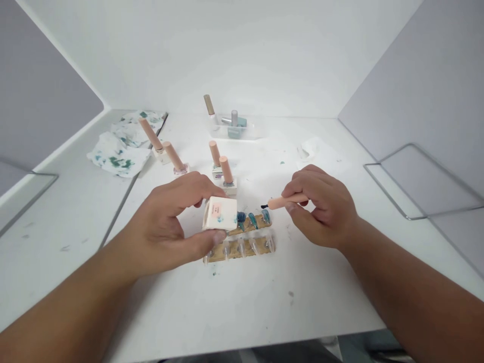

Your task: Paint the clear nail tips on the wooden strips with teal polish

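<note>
My left hand grips a white square nail polish bottle between thumb and fingers. The bottle is tipped on its side, its dark-blue smeared neck pointing right. In my right hand is the peach-coloured nail polish brush cap, its dark bristles aimed left, apart from the bottle's mouth. Below lie two strips with false nails. The far strip carries teal-blue painted nails and is partly hidden by the bottle. On the near strip the nails look clear and unpainted.
Several peach-capped bottles stand beyond my left hand. Paint-stained tissues lie at the back left, and a white tissue at the back right. A clear tray holds more bottles. Wire stands flank both sides.
</note>
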Demonstrator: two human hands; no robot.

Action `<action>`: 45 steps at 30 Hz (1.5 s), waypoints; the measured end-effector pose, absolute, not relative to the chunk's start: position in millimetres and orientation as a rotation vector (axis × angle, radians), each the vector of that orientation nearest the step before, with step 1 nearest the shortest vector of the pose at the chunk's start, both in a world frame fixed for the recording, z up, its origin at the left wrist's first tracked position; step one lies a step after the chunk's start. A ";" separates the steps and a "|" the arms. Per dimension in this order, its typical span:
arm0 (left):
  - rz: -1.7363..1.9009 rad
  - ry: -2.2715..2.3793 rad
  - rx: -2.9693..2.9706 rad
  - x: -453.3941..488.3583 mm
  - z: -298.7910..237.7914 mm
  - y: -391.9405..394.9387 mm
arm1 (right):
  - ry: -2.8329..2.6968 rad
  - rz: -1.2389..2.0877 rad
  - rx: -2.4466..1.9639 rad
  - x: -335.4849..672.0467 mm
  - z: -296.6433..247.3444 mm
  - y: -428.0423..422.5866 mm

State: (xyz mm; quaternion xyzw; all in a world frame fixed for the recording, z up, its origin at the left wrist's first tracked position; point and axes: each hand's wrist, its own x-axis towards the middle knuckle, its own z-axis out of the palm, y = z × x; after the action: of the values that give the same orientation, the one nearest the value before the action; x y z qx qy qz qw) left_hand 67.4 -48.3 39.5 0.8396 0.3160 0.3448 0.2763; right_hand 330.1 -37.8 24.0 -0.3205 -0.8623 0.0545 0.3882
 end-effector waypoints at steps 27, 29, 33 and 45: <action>0.849 1.168 2.202 94.4 44.0 -56.5 | -1.375 1.456 -0.866 336.4 0.5 -28.7; 0.884 1.156 2.206 93.9 41.4 -55.9 | -1.372 1.465 -0.849 336.1 0.2 -28.2; 0.905 1.143 2.202 93.2 35.3 -54.1 | -1.378 1.495 -0.814 334.5 1.0 -28.1; 0.841 1.128 2.209 99.0 37.7 -52.8 | -1.701 1.434 -0.927 337.8 5.0 -31.9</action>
State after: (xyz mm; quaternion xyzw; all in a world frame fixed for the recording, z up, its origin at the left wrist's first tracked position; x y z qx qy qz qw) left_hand 99.0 -52.8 37.7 0.8148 0.4162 0.3102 0.2581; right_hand 337.8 -31.9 5.0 -0.3591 -0.6592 0.5555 0.3577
